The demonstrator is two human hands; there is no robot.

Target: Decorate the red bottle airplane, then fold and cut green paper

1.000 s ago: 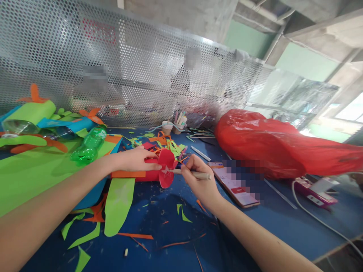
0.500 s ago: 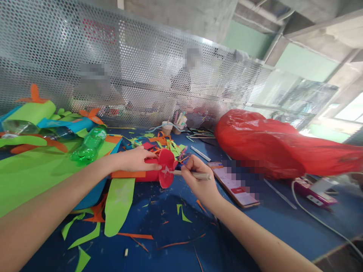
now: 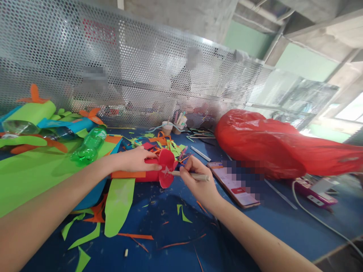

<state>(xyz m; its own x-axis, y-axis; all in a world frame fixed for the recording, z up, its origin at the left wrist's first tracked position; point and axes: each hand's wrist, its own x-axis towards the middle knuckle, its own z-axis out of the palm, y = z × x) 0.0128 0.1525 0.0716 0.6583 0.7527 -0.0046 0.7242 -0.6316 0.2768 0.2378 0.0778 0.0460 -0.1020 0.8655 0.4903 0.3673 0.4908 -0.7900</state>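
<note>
My left hand (image 3: 138, 160) is closed around the red body of a craft plane (image 3: 149, 176), thumb on its near side close to the front. At that end sits a red propeller (image 3: 166, 158) with a pale star drawn around its centre. A green wing (image 3: 119, 207) sticks out toward me. In my right hand (image 3: 198, 172) is a light grey marker pen (image 3: 202, 176), pinched between the fingers and held nearly level. Its tip meets the star on the propeller, or is very close to it.
Coloured scraps (image 3: 170, 145) litter the blue table (image 3: 176, 241). A green bottle (image 3: 90, 145) and other craft planes (image 3: 34, 115) lie left. Right are a phone (image 3: 234, 187), a red plastic bag (image 3: 261, 143) and a cable (image 3: 314, 219). Marker cups (image 3: 178, 126) stand by a perforated metal screen (image 3: 153, 75).
My right hand and the marker pen have shifted very slightly left. My left hand and the craft plane look the same.
</note>
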